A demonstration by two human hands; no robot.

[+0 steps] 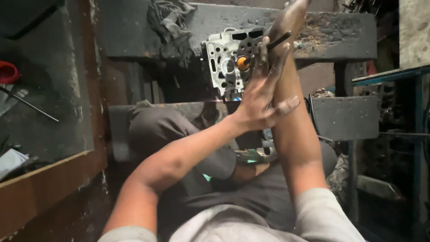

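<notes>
1. The thin black rod with an orange rubber cup (243,63) is pressed flat between the open left hand (262,96) and open right hand (286,27).
2. Just beyond, the cup meets a grey metal cylinder head (224,62) on the dark worktop (340,31).
3. Greasy palms could let the rod slip or tilt, likely unseating the cup.

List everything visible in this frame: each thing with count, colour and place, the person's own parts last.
Cylinder head: one, silvery grey metal, upright at top centre on the dark step.
Tool with orange grip: one, thin black shaft, rolled between the palms against the head.
Rag: one, dark grey, on the upper step, left of the head.
Rod: one, thin and dark, on the bench at left.
Red object: one, at the left edge, partly cut off.
Blue metal frame: one, at right.
Left hand: pressed flat against the right, fingers extended.
Right hand: raised, palm against the tool.
</notes>
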